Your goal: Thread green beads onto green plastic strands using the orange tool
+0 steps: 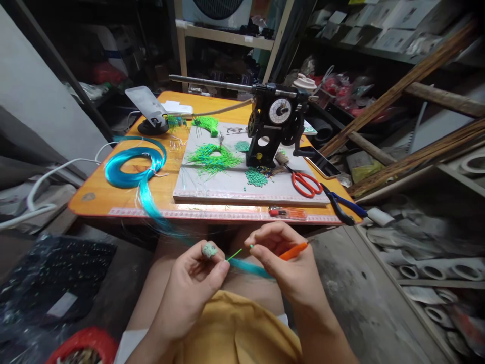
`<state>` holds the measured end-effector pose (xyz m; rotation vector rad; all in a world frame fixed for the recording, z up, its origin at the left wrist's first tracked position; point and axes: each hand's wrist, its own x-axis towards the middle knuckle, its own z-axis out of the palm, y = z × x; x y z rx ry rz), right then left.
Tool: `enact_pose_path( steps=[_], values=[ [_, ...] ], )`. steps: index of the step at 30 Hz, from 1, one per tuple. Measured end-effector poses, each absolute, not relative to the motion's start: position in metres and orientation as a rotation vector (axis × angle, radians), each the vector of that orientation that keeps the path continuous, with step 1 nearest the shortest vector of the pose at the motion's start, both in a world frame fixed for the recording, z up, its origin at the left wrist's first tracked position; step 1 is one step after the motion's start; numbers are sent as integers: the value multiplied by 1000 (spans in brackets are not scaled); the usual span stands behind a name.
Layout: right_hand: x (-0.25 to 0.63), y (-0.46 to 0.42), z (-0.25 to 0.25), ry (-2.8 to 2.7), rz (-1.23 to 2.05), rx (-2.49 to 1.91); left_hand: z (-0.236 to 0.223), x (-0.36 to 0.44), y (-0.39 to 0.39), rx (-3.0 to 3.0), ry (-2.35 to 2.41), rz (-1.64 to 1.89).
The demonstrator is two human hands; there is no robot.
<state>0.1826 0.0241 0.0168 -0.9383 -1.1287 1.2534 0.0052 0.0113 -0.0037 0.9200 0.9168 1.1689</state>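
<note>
My left hand (200, 275) is closed in a pinch above the lap. It holds a thin green tube (234, 254) that points right and up. One of its fingers wears a pale green mottled finger wrap (209, 249). Just to the right, my right hand (282, 253) pinches a tiny green bead (251, 246), slightly apart from the tube's tip. An orange-handled tool (294, 251) is tucked in the same hand; its working end is too small to make out. A hank of blue-green fibre (146, 194) runs from its coil down behind my left hand and across the lap.
On the orange table (94, 194) lies a white board (212, 189) with green tubes (214, 157), turquoise beads (255, 177) and red-handled scissors (306, 184). A black hand-cranked winding machine (265, 126) stands there. Pliers (343, 202) overhang the right edge. A wooden ladder (401, 96) leans at right.
</note>
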Motion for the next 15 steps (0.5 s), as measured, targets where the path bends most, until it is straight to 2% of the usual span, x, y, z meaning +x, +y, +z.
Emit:
enact_pose_path(
  steps=[15],
  values=[
    [176,18,15,-954,1355,-864,2,7,6,952,892,1137]
  ],
)
